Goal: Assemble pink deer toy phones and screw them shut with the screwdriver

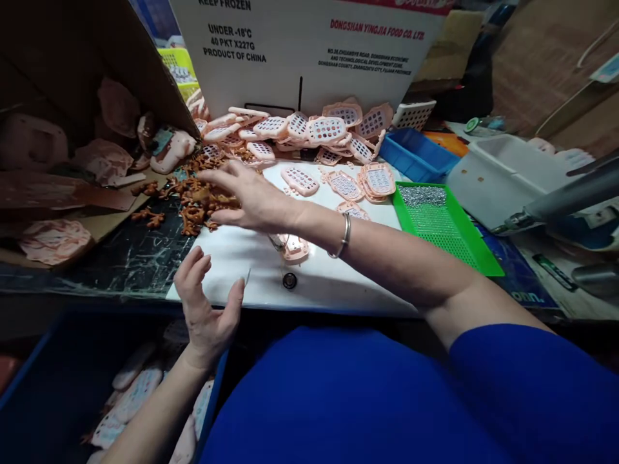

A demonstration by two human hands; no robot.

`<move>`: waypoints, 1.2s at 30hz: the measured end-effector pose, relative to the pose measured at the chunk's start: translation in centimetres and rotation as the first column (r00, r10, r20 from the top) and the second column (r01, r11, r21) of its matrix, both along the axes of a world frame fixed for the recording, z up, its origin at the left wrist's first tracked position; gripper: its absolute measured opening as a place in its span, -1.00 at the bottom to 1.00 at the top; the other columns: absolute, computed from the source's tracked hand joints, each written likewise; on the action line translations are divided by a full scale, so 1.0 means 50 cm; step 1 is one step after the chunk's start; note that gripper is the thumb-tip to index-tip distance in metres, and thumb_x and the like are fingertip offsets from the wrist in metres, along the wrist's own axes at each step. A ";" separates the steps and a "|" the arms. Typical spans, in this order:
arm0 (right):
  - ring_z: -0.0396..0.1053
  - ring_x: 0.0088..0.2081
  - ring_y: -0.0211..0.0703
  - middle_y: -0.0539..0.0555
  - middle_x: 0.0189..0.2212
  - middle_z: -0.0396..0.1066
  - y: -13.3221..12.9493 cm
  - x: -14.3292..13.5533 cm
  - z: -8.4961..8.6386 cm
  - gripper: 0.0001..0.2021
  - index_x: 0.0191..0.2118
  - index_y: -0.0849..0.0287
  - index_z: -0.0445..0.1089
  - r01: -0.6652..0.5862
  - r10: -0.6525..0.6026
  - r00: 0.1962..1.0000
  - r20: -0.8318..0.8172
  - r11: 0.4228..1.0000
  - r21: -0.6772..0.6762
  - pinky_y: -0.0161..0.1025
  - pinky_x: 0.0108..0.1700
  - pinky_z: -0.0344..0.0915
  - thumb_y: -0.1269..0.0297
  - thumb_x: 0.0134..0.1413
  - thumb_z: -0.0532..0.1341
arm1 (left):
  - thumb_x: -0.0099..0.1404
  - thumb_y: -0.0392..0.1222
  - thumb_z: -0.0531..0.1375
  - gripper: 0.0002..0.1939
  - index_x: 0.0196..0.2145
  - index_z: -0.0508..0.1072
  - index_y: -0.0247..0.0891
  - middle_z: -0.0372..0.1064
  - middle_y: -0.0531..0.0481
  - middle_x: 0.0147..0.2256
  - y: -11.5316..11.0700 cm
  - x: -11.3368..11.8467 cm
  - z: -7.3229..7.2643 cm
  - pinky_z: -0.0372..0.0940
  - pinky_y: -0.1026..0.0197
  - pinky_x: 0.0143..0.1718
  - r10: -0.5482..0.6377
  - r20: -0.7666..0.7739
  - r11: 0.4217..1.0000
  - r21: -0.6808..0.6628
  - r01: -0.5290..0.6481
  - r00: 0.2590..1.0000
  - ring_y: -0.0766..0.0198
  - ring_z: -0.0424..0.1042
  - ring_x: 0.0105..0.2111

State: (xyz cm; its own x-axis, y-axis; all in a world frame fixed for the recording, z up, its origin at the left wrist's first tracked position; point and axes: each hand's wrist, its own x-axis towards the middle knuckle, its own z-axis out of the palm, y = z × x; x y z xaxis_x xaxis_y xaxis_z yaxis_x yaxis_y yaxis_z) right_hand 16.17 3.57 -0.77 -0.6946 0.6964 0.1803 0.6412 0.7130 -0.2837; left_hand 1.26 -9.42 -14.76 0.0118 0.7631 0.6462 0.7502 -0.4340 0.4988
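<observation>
My right hand (246,196) reaches across to the left, over a heap of small brown plastic pieces (193,203); its fingers are apart and nothing shows in them. Near the front edge of the white board (329,280), my left hand (206,309) is raised with thumb and fingers spread, holding nothing. A small pink part (294,248) lies on the board below my right forearm, partly covered. Close to it is a round black piece (289,280). Pink perforated panels (300,181) lie farther back.
Pink panels (326,131) are piled against a white carton (309,58). On the right are a green tray (447,232), a blue bin (418,154), a white tub (512,174) and a metal tool arm (570,193). An open cardboard box (111,235) stands left, a blue crate (43,380) below.
</observation>
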 end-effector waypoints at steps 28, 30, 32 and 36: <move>0.37 -0.26 -0.13 0.16 -0.22 0.57 -0.258 0.431 -0.205 -0.75 -0.17 0.29 0.53 0.131 -0.079 0.988 -0.133 0.886 0.445 -0.22 -0.23 0.42 0.37 0.41 0.10 | 0.39 0.09 0.20 -0.65 -0.13 0.49 -0.27 0.54 0.00 -0.44 0.115 0.187 0.096 0.40 0.25 -0.51 -0.466 0.325 0.696 -0.440 0.567 0.823 0.26 0.49 -0.53; 0.38 -0.26 -0.12 0.16 -0.16 0.59 -0.269 0.438 -0.233 -0.73 -0.12 0.28 0.54 0.141 -0.093 0.987 -0.132 0.895 0.424 -0.21 -0.22 0.43 0.34 0.43 0.09 | 0.25 0.20 0.30 -0.53 -0.12 0.48 -0.27 0.52 0.02 -0.46 0.108 0.196 0.098 0.39 0.24 -0.53 -0.315 0.495 0.592 -0.565 0.576 0.810 0.26 0.46 -0.56; 0.40 -0.22 -0.12 0.16 -0.13 0.58 -0.274 0.442 -0.254 -0.72 -0.07 0.28 0.54 0.170 -0.106 0.978 -0.178 0.905 0.391 -0.21 -0.18 0.44 0.33 0.44 0.07 | 0.12 0.25 0.38 -0.43 -0.13 0.48 -0.27 0.53 0.01 -0.44 0.103 0.196 0.103 0.39 0.23 -0.53 -0.211 0.549 0.543 -0.622 0.564 0.809 0.26 0.46 -0.56; 0.42 -0.20 -0.11 0.18 -0.23 0.53 -0.271 0.440 -0.271 -0.75 -0.10 0.31 0.54 0.295 -0.227 0.935 -0.272 0.925 0.241 -0.19 -0.12 0.45 0.28 0.42 0.14 | 0.05 0.25 0.42 -0.42 -0.15 0.50 -0.24 0.53 0.03 -0.45 0.095 0.181 0.116 0.44 0.19 -0.50 -0.203 0.488 0.550 -0.660 0.512 0.849 0.23 0.48 -0.55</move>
State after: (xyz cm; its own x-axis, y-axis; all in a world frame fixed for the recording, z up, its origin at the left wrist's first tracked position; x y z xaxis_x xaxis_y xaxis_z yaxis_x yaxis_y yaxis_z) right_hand 38.18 -9.98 -14.33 -0.4086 0.7468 0.5248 0.7537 0.6004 -0.2675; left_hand 10.32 -4.68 -8.98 0.3135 0.9407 -0.1297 0.3477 0.0134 0.9375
